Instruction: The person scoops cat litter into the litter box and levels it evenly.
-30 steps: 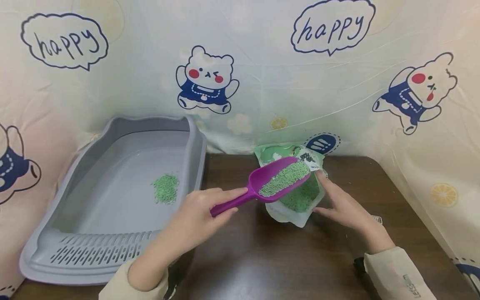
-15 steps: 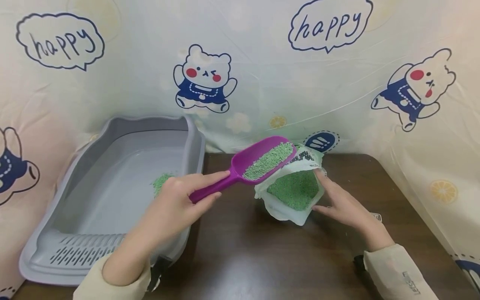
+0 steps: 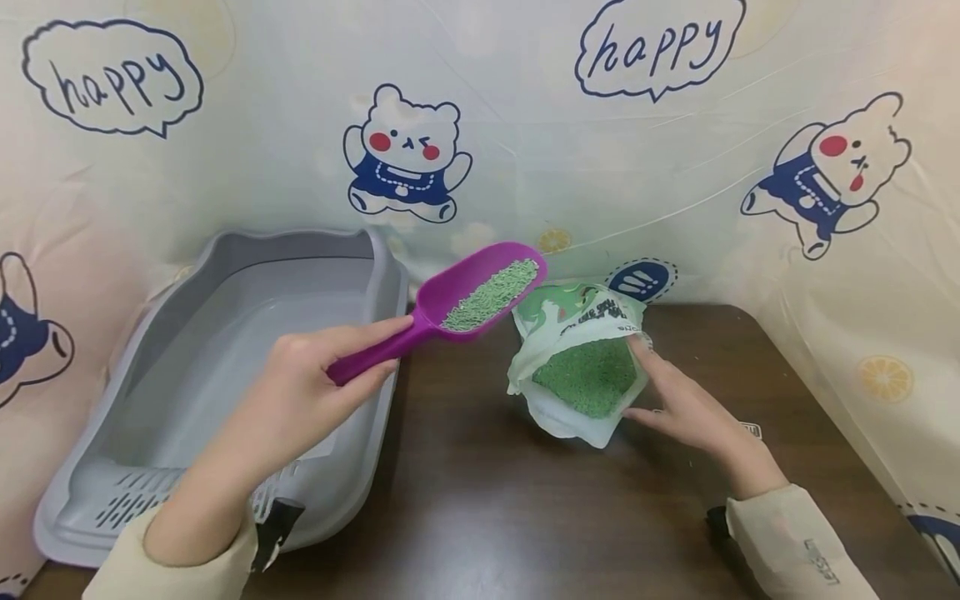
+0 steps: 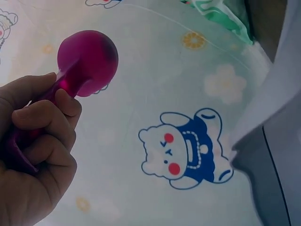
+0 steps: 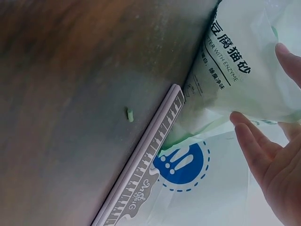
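Note:
My left hand point(image 3: 292, 400) grips the handle of a purple scoop point(image 3: 450, 292), its fingers curled round it in the left wrist view. Green cat litter pellets point(image 3: 491, 293) lie in the scoop, which is raised between the grey litter box point(image 3: 390, 375) and the litter bag point(image 3: 577, 425). That bag stands with its mouth open, and more green litter point(image 3: 588, 379) shows inside. My right hand point(image 3: 693, 408) touches the bag's right side with spread fingers and thumb. In the right wrist view its fingertips point(image 5: 240, 117) rest against the printed bag wall. My left forearm and hand hide part of the box.
A ruler with a piano-key pattern point(image 5: 141, 165) lies beside the bag. One loose pellet point(image 5: 130, 115) is on the dark wooden table point(image 3: 480, 500). A printed cloth point(image 3: 517, 183) hangs close behind the box and bag.
My left hand has carried the loaded scoop up and to the left, from over the bag's mouth towards the litter box. The right hand has stayed at the bag.

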